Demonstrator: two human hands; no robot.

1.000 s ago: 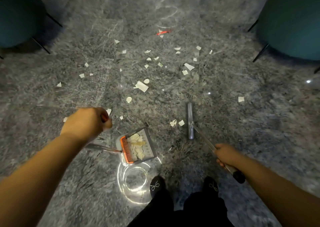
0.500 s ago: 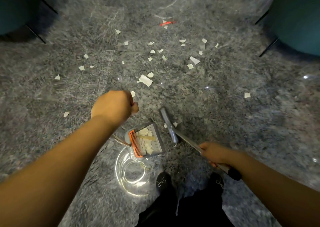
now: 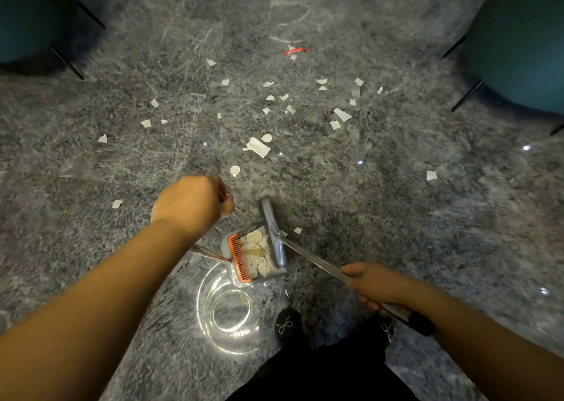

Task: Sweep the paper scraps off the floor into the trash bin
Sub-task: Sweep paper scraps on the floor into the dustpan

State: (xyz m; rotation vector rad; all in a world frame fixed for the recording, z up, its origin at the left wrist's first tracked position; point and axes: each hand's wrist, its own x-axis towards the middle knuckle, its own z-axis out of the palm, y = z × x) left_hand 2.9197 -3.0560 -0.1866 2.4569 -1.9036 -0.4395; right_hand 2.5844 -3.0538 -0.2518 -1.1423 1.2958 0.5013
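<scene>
My left hand [image 3: 190,203] grips the top of a long metal handle that runs down to a grey dustpan [image 3: 255,255] with an orange comb edge, full of white paper scraps. My right hand [image 3: 370,281] holds the silver broom handle; the grey broom head [image 3: 273,232] lies across the dustpan's right edge. Several white paper scraps [image 3: 258,147] are scattered over the grey carpet ahead, with two small ones [image 3: 297,230] just right of the broom head. A red scrap [image 3: 296,51] lies farther off. No trash bin is in view.
Teal chairs with thin black legs stand at the far left [image 3: 33,18] and far right [image 3: 518,43]. A bright ring of reflected light [image 3: 227,309] lies on the carpet below the dustpan. My black shoes [image 3: 287,324] are at the bottom.
The broom head swept left from the open carpet to the dustpan's edge, pushing scraps toward it. My left hand and the dustpan shifted right and forward.
</scene>
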